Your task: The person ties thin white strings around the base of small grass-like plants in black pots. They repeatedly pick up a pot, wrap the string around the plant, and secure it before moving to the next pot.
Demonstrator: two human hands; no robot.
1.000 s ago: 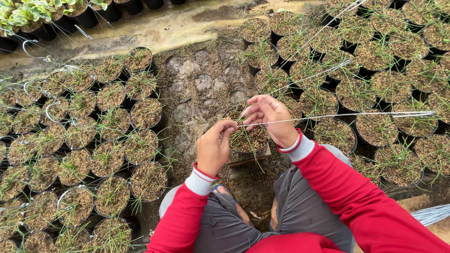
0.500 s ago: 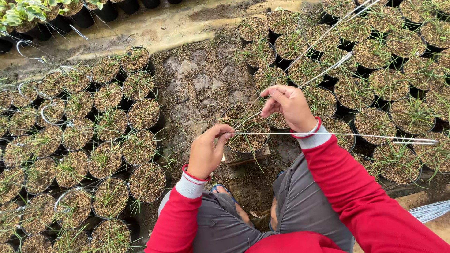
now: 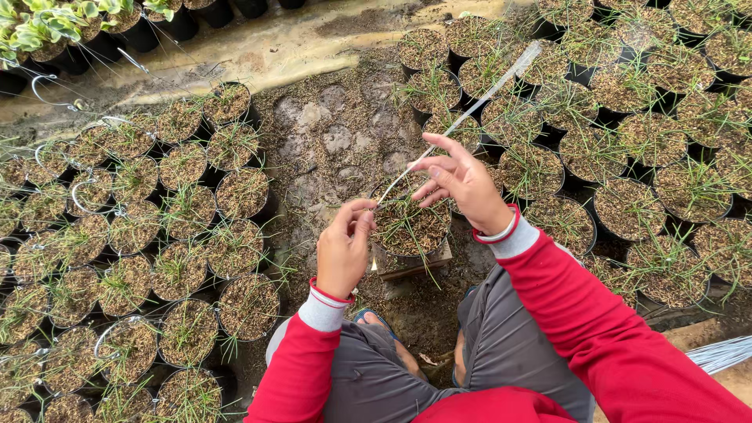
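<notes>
Red sleeves fill the bottom of the frame as the person squats over a bare patch of dirt [image 3: 329, 141] at the centre. The left hand [image 3: 345, 247], just left of centre, has its fingers curled in, thumb and fingertips pinched on the near end of a thin wire [image 3: 470, 110]. That wire runs from the pinch up and to the right, a pale blurred streak crossing the pots towards the upper right of the frame. The right hand [image 3: 462, 184], right of centre, sits along the wire with fingers half spread; the thumb and forefinger look to be lightly nipping it, though the exact contact is hard to tell. Between and just below the two hands stands a pot [image 3: 411, 227] of soil with thin green shoots, perched on a small wooden block [image 3: 415, 266]. Black pots [image 3: 188, 227] of the same seedlings crowd the left side, some with wire hooks [image 3: 43, 90], and more pots fill the upper right. At the lower right edge lies a bundle of pale wires [image 3: 724, 354]. Leafy plants [image 3: 47, 23] sit in the upper left corner.
</notes>
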